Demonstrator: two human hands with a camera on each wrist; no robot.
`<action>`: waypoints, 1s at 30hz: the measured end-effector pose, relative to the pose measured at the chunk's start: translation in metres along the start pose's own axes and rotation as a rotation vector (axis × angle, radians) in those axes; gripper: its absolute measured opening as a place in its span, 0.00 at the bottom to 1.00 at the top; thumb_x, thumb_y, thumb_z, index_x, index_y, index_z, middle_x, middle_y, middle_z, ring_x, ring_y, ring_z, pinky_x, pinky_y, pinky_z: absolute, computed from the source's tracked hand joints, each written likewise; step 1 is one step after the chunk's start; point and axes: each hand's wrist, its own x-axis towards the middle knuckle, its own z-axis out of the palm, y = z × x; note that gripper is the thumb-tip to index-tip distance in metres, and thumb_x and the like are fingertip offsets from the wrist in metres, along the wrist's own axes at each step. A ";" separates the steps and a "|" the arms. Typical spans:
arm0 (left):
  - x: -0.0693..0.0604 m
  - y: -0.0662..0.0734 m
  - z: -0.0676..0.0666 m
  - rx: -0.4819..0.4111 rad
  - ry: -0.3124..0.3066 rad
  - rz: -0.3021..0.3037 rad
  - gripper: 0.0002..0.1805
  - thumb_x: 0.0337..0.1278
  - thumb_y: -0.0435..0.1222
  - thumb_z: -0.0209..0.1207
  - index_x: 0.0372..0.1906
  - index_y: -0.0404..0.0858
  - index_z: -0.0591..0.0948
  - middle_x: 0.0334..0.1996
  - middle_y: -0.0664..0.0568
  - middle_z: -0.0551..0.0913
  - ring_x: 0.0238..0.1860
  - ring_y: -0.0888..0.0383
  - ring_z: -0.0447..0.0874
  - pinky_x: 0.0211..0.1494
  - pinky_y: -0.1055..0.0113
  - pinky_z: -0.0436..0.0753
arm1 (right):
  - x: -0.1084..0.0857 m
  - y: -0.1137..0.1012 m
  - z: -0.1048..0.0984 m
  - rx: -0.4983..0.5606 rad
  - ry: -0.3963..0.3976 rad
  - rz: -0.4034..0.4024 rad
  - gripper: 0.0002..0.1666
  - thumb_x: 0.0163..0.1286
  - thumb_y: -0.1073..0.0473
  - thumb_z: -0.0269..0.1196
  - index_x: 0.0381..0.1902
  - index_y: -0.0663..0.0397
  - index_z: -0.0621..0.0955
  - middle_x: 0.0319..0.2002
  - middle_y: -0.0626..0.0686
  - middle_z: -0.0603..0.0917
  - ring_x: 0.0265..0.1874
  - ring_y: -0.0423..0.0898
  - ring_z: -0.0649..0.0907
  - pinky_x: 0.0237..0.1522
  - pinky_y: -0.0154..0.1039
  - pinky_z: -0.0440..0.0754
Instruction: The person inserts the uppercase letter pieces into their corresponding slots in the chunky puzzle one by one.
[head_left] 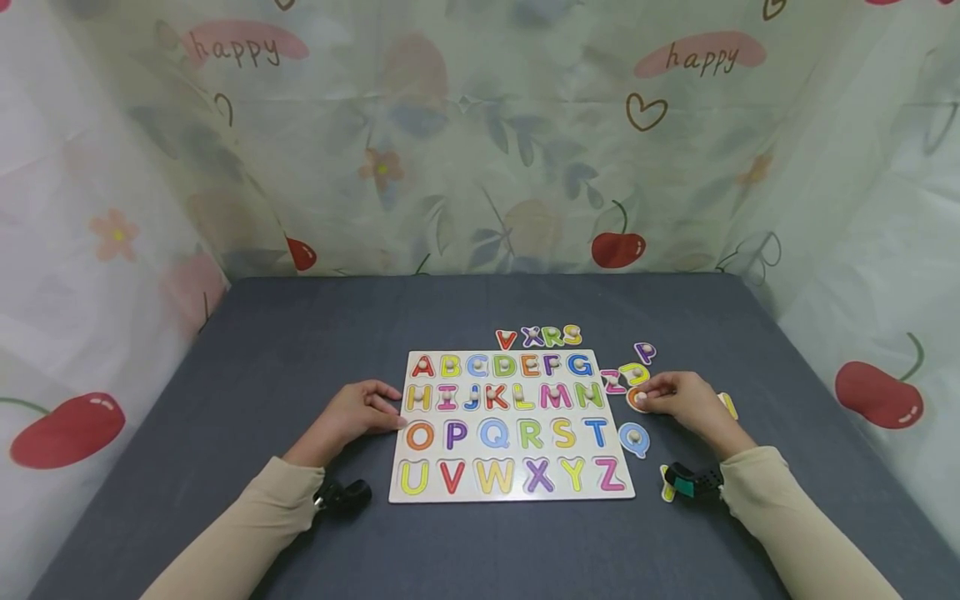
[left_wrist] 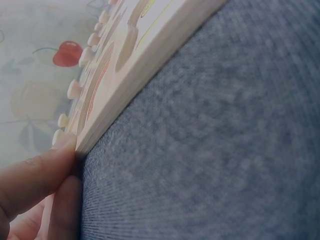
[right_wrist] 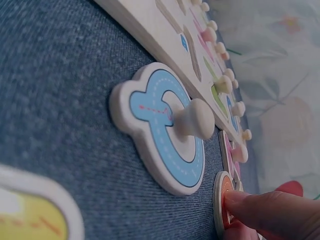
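Note:
My left hand is at the left edge of a white alphabet puzzle board, its thumb over the rim and fingers against the side. In the left wrist view the thumb sits at the board's edge. My right hand pinches an orange letter O piece, just off the board's right side. Below that hand lies a blue Q piece with a wooden knob. Knobbed letters A to N fill the board's top two rows; the O slot and those after it hold no pieces.
Pieces V, X, R and S lie behind the board. To its right are a purple P, a pink Z and yellow pieces, one partly behind the right wrist strap.

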 end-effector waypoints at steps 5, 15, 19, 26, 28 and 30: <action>0.000 0.000 0.000 -0.003 -0.005 -0.001 0.25 0.43 0.31 0.74 0.49 0.32 0.77 0.27 0.51 0.84 0.27 0.61 0.81 0.32 0.69 0.79 | 0.001 -0.001 0.000 -0.010 -0.005 0.006 0.16 0.64 0.55 0.67 0.44 0.61 0.84 0.31 0.49 0.84 0.31 0.44 0.77 0.34 0.37 0.72; 0.000 -0.001 -0.001 -0.009 -0.011 0.011 0.25 0.43 0.31 0.73 0.49 0.31 0.77 0.26 0.51 0.84 0.27 0.61 0.82 0.33 0.69 0.80 | -0.002 -0.013 -0.008 0.005 0.036 0.038 0.22 0.63 0.51 0.68 0.47 0.64 0.82 0.36 0.52 0.85 0.34 0.45 0.78 0.36 0.37 0.72; 0.001 -0.001 -0.001 -0.019 -0.015 0.014 0.25 0.43 0.30 0.73 0.49 0.31 0.77 0.26 0.50 0.84 0.27 0.61 0.82 0.33 0.69 0.80 | -0.002 -0.022 -0.014 -0.001 0.049 0.002 0.23 0.64 0.51 0.67 0.48 0.63 0.82 0.37 0.54 0.85 0.34 0.45 0.78 0.37 0.37 0.74; 0.000 0.001 -0.002 -0.019 -0.024 0.012 0.27 0.42 0.31 0.74 0.50 0.31 0.77 0.27 0.49 0.84 0.28 0.61 0.82 0.33 0.69 0.80 | -0.001 -0.045 -0.015 0.031 0.064 -0.046 0.23 0.65 0.50 0.67 0.49 0.62 0.82 0.38 0.54 0.86 0.36 0.49 0.81 0.41 0.41 0.78; 0.000 0.001 -0.002 -0.015 -0.025 0.015 0.27 0.42 0.31 0.74 0.50 0.30 0.77 0.27 0.49 0.84 0.28 0.61 0.83 0.33 0.69 0.80 | -0.001 -0.055 -0.013 0.052 0.066 -0.066 0.23 0.65 0.50 0.66 0.49 0.62 0.82 0.39 0.55 0.86 0.37 0.51 0.81 0.42 0.44 0.79; 0.000 0.001 -0.002 -0.012 -0.024 0.015 0.27 0.42 0.31 0.74 0.50 0.30 0.77 0.27 0.49 0.84 0.28 0.61 0.83 0.33 0.69 0.80 | 0.000 -0.067 -0.010 0.069 0.062 -0.085 0.22 0.65 0.50 0.66 0.49 0.62 0.82 0.39 0.55 0.86 0.38 0.53 0.82 0.43 0.46 0.79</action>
